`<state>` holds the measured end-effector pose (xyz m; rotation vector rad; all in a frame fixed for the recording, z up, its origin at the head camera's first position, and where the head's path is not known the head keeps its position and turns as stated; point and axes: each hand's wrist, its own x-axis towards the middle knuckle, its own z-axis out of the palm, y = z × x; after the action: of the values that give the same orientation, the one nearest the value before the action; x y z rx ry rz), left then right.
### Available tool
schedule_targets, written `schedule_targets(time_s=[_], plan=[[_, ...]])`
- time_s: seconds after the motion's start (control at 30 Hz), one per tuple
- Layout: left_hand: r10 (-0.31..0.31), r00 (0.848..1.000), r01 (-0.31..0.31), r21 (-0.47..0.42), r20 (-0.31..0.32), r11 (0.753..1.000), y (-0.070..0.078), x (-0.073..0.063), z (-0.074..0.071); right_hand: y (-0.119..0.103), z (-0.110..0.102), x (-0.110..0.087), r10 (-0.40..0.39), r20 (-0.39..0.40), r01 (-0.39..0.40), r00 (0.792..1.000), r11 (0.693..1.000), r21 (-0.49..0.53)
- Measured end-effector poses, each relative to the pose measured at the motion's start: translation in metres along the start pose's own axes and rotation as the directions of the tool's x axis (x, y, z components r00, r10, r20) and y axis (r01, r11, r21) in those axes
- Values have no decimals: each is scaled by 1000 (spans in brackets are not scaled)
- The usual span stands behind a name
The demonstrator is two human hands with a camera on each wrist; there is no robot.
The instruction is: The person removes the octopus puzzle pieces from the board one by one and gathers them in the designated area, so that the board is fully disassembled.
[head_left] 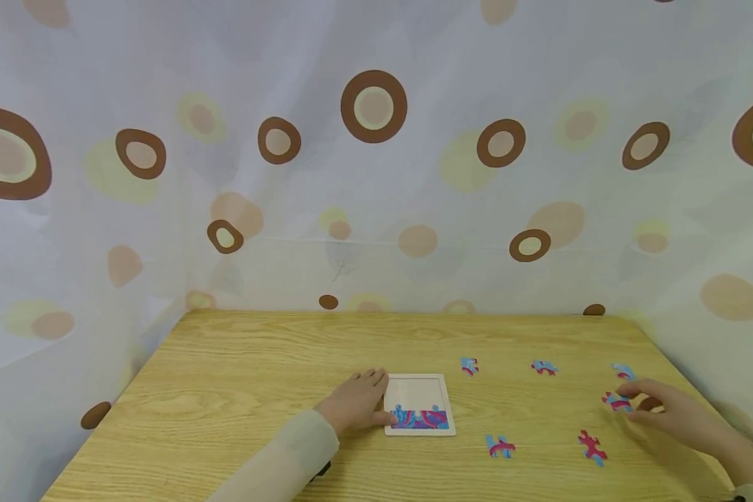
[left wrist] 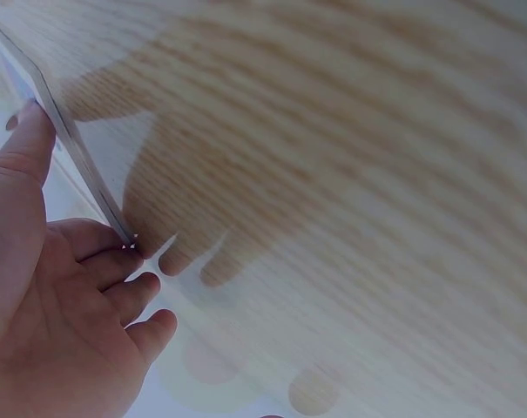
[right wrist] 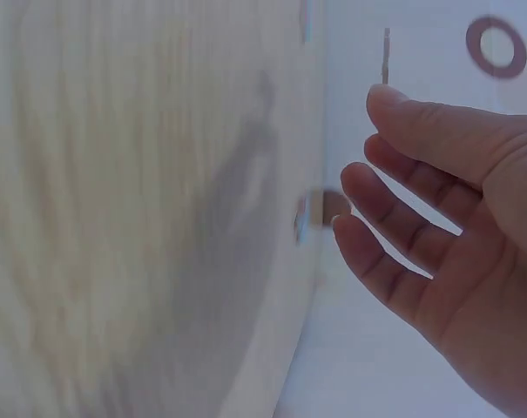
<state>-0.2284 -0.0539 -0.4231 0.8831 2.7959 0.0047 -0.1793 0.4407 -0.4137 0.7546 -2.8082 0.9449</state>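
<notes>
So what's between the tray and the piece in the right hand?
In the head view, only bare table lies straight between tray and held piece; loose pieces sit either side.

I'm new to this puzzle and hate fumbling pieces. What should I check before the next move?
1. Held puzzle piece pinched by the right hand, lifted off the table: ok.
2. Left hand touching the tray at its left side: ok.
3. Bare space in the tray, above the bottom row: ok.
4. Held piece over the tray: not ok, it is off to the right.
5. Where that piece fits: cannot tell.
</notes>
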Motion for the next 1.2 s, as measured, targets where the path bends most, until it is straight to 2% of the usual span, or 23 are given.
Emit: schedule_targets(time_s=[0.27, 0.37, 0.47, 0.6, 0.67, 0.83, 1.1, 1.2], plan=[[5, 1000, -5, 0, -15, 1000, 0, -3, -2, 31, -16, -37, 54, 30, -53, 998, 998, -33], [9, 1000, -9, 15, -16, 1000, -1, -2, -1, 39, -18, -46, -4, 30, 4, 1000, 1000, 12], [11, 1000, -11, 22, -20, 1000, -1, -1, 0, 46, -18, -53, -100, 23, 99, 995, 993, 68], [9, 1000, -8, 17, -22, 1000, 0, -2, 0, 54, -18, -59, -137, 63, 128, 989, 983, 134], [7, 1000, -6, 15, -23, 1000, 0, -2, -1, 57, -19, -61, -120, 96, 103, 988, 980, 167], [5, 1000, -5, 7, -19, 1000, 0, -3, -2, 64, -20, -63, -105, 118, 82, 987, 980, 181], [2, 1000, -2, 10, -10, 1000, 0, -3, -2, 61, -20, -62, -136, 92, 118, 986, 977, 176], [-1, 1000, 1, 4, -5, 1000, 1, -2, -1, 58, -21, -62, -115, 99, 97, 988, 981, 169]])
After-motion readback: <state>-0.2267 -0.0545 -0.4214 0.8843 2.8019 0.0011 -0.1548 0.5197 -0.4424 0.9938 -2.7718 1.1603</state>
